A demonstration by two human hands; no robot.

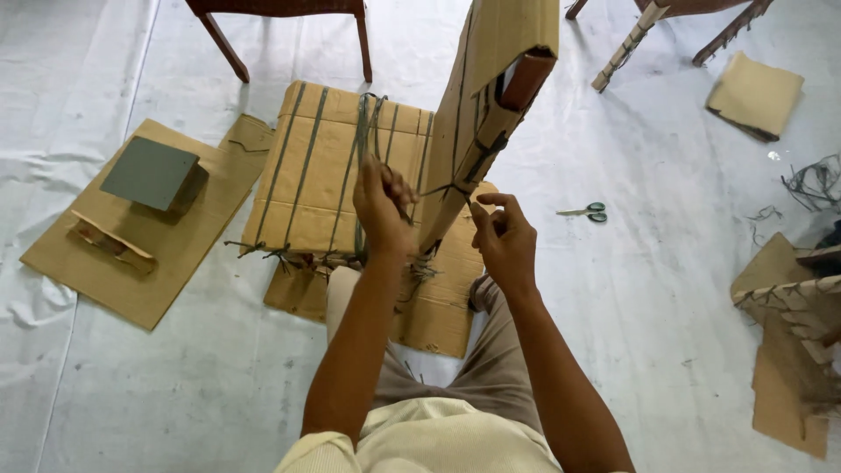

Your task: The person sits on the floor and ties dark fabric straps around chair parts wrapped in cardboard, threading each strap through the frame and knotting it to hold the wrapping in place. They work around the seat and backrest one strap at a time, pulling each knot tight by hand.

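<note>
Left hand (382, 203) clenched on green twine (363, 131) over the cardboard-wrapped chair (333, 166) — right hand (505, 236) pinches a strand beside it; scissors (585, 211) right, open white floor sheet (666, 289) around.

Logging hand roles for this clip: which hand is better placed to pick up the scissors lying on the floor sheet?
Probably the right hand. The scissors lie on its side, with bare sheet between, and it pinches only a thin strand. The left hand grips the string bundle, farther away.
</note>
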